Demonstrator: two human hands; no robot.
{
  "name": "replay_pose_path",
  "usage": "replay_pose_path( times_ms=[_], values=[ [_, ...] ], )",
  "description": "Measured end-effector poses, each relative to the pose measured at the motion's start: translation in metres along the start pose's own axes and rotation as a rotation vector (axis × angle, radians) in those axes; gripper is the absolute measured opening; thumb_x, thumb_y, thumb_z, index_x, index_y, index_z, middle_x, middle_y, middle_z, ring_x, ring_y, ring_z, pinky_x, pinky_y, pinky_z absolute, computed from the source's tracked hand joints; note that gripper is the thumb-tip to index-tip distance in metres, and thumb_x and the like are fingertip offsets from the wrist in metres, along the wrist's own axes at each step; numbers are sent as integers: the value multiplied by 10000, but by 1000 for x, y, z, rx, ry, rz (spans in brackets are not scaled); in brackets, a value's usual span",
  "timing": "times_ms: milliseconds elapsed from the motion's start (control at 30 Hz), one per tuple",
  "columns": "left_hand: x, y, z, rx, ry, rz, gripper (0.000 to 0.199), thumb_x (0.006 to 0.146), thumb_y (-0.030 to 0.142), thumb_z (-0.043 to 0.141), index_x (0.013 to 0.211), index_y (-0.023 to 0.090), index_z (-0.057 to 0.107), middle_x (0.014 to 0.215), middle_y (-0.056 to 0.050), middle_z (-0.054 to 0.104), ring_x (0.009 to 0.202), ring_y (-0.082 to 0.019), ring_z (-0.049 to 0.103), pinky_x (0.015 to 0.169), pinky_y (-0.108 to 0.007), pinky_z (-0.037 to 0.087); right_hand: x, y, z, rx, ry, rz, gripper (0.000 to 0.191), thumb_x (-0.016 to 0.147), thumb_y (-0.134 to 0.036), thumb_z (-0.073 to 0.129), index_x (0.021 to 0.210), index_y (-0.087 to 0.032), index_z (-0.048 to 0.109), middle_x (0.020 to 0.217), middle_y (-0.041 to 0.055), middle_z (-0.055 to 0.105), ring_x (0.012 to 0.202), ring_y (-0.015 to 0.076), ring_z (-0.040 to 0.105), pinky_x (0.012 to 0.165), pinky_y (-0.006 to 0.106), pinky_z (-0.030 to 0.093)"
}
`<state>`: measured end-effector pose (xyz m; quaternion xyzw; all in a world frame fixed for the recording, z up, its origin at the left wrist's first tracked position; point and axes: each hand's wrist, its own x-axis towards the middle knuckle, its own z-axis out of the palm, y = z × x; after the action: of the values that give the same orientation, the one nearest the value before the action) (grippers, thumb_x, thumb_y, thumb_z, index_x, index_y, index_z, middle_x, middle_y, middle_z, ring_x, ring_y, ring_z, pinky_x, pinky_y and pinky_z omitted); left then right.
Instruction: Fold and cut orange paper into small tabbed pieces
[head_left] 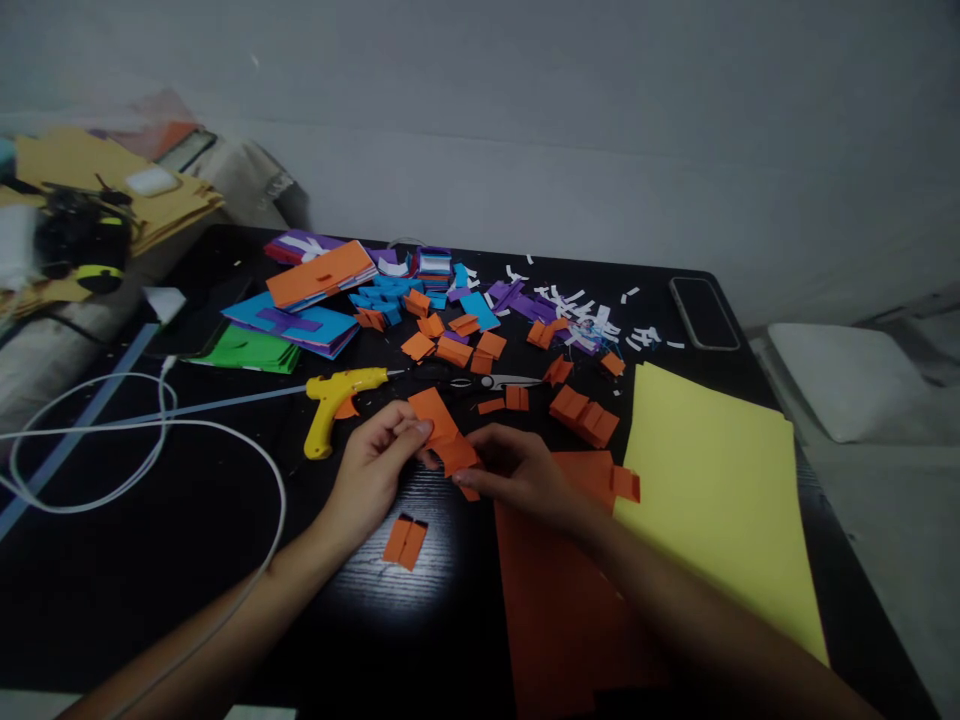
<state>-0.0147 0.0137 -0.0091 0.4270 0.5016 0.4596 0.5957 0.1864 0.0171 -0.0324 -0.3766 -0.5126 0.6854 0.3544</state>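
My left hand (381, 455) pinches the left side of a folded piece of orange paper (444, 432), thumb on top. On its right lower end, my right hand (517, 472) grips the same paper between thumb and fingers. The paper is held just above the black table, with a crease across it. Below my left hand lies a small folded orange paper piece (406, 542). A yellow glue gun (330, 405) rests to the left of my left hand. Scissors (495, 382) lie just beyond both hands, their blades pointing right.
A large orange sheet (555, 600) lies under my right forearm, beside yellow sheets (712, 500). Folded orange pieces (454, 350) and white scraps (592, 315) are scattered behind. Coloured paper packets (322, 275) stand back left. A phone (703, 313) lies back right; a white cable (225, 432) loops left.
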Motion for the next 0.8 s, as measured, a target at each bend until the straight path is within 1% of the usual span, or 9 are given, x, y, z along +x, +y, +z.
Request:
replay_pose_path(
  times_ms=[133, 300, 400, 567, 667, 800],
  values=[
    [0, -3, -2, 24, -13, 10, 198, 922, 360, 701, 835, 185, 668, 647, 15, 628, 632, -140, 589, 677, -252, 456, 1, 1, 1, -17, 45, -14, 344, 758, -408, 894, 976, -208, 719, 894, 17, 748, 779, 170, 713, 735, 304, 589],
    [1, -4, -2, 64, -14, 27, 196, 913, 361, 714, 842, 181, 677, 668, 14, 621, 650, -141, 583, 680, -255, 444, 4, 7, 3, 45, 120, -37, 386, 717, -372, 922, 991, -218, 700, 935, 11, 748, 797, 165, 727, 733, 299, 608],
    [0, -2, -1, 90, -23, 37, 210, 887, 375, 737, 832, 180, 681, 694, 11, 627, 664, -144, 578, 684, -259, 449, 5, 9, 3, 96, 119, -31, 400, 693, -346, 937, 989, -223, 699, 950, 9, 753, 800, 162, 736, 724, 296, 614],
    [-3, 0, 2, 159, -19, 55, 233, 854, 389, 754, 803, 177, 671, 767, -13, 663, 709, -158, 582, 679, -262, 444, 5, 7, 4, 141, 122, -5, 404, 691, -334, 940, 986, -218, 691, 896, 0, 750, 806, 176, 755, 715, 301, 622],
    [-2, 0, 4, 208, -6, 85, 226, 847, 370, 752, 779, 176, 660, 776, -7, 637, 703, -147, 563, 663, -251, 437, 5, 5, 4, 134, 127, -3, 410, 688, -342, 939, 989, -217, 691, 904, 2, 747, 809, 181, 752, 718, 308, 626],
    [-1, -3, 5, 247, -4, 128, 212, 842, 341, 742, 750, 177, 645, 751, 14, 582, 664, -122, 527, 630, -231, 428, 7, 5, 3, 131, 120, -16, 470, 683, -358, 942, 1057, -222, 692, 864, -8, 747, 822, 182, 753, 788, 323, 619]
  ],
)
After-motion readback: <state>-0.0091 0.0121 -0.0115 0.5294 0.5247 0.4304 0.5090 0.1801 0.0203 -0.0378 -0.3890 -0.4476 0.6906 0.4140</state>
